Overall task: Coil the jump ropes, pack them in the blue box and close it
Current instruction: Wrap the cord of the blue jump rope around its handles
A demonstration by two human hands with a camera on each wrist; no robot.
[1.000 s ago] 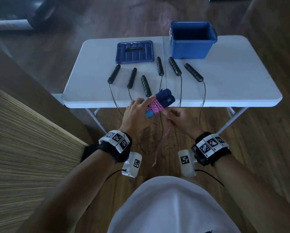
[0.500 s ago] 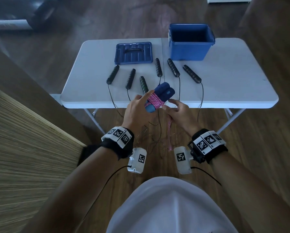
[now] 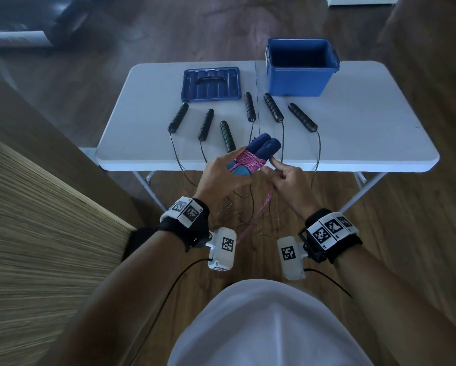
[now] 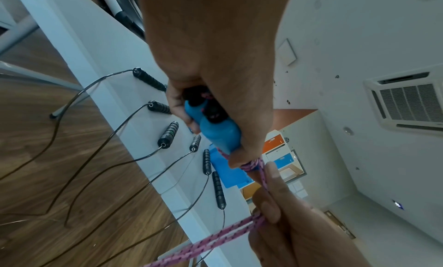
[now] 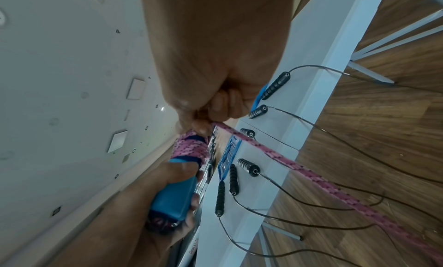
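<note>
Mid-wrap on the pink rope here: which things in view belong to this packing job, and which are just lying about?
Job:
- pink rope wound on blue handles, gripped by left hand; right hand pinches the loose end
- six black handles with thin cords, on the white table
- blue box, open
- blue lid

Lying about:
- wooden panel

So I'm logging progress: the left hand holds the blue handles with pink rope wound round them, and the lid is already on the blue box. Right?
Not quite. The lid isn't on the blue box; it lies on the table to the box's left, and the box stands open, as the head view shows. The left hand does hold the blue handles wound with pink rope.
</note>
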